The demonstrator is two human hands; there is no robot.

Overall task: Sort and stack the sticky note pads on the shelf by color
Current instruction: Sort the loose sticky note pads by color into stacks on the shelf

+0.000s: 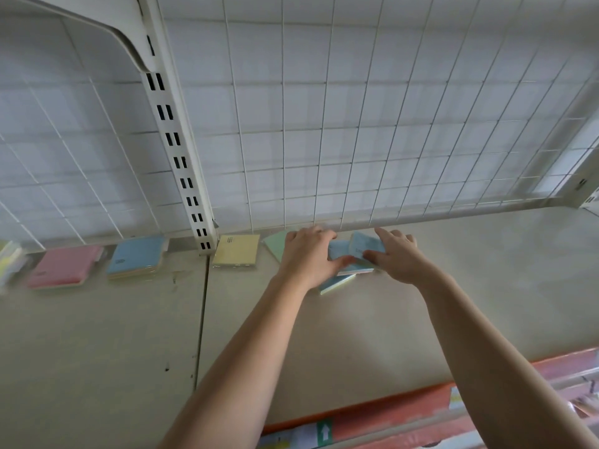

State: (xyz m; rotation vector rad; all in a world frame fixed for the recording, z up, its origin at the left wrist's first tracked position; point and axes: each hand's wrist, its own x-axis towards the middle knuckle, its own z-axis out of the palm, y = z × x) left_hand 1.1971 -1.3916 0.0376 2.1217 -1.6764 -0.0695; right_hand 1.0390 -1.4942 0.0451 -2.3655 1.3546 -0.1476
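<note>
A pink pad [63, 266], blue pad [136, 256], yellow pad [236, 249] and green pad [275, 244] lie flat at the back of the shelf [453, 286], and loose blue pads [343, 251] overlap, tilted.

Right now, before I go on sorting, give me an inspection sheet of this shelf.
Surface: beige shelf, scuffed, with a seam left of centre.
Job's things: pink pad, lone blue pad, yellow pad and green pad lie along the back; blue pads sit askew under the hands.
Clutter: wrapped pads at the far left edge, blurred.
Hands: right hand pinches the blue pads; left hand has its thumb on them, grip unclear.
Cables: nothing seen.
Surroundings: wire grid behind, slotted upright, orange price rail in front.
</note>
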